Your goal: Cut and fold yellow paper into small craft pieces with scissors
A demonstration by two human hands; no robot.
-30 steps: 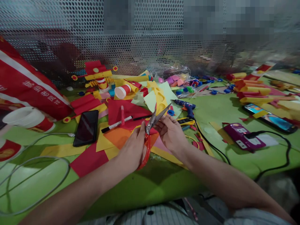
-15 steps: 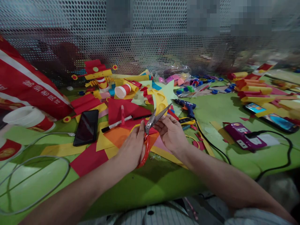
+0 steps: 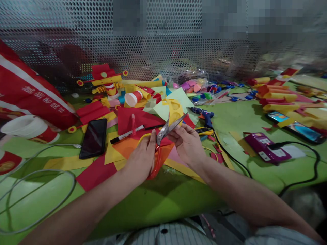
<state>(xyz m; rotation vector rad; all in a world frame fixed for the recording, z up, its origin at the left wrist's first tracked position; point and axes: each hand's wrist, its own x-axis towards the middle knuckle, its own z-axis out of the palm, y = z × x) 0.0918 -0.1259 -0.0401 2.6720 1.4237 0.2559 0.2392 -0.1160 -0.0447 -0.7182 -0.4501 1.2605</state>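
Yellow paper (image 3: pixel 174 117), one piece, is held up over the middle of the table (image 3: pixel 235 117); it is bright and narrow, with rounded cut edges and curved hollows along it, too small to count surely. One pair of scissors (image 3: pixel 160 135) meets it, the two grey blades parted with the paper between them, the handles orange-red. The left hand (image 3: pixel 143 154) is closed round those handles. The right hand (image 3: pixel 188 143) pinches the lower end of the paper between thumb and fingers, close to the blades.

Below the hands lie one orange sheet (image 3: pixel 126 148) and several yellow ones. At least two red sheets show, one behind the left hand and one nearer the table's front edge. Three pens lie together: one pink pen (image 3: pixel 133 124), one white marker (image 3: pixel 127 134) with a black cap, and one thin black pen (image 3: pixel 154 127). Behind the paper are pale green sheets (image 3: pixel 185 98); just to its right, one blue glue gun (image 3: pixel 205 116).

Farther out are two phones, a dark one (image 3: pixel 93 137) at left and a lit one (image 3: pixel 304 131) at right, one purple socket block (image 3: pixel 265 149), one lying cup (image 3: pixel 131 98), one cup stack (image 3: pixel 25 127) and one large red bag (image 3: pixel 33 90)
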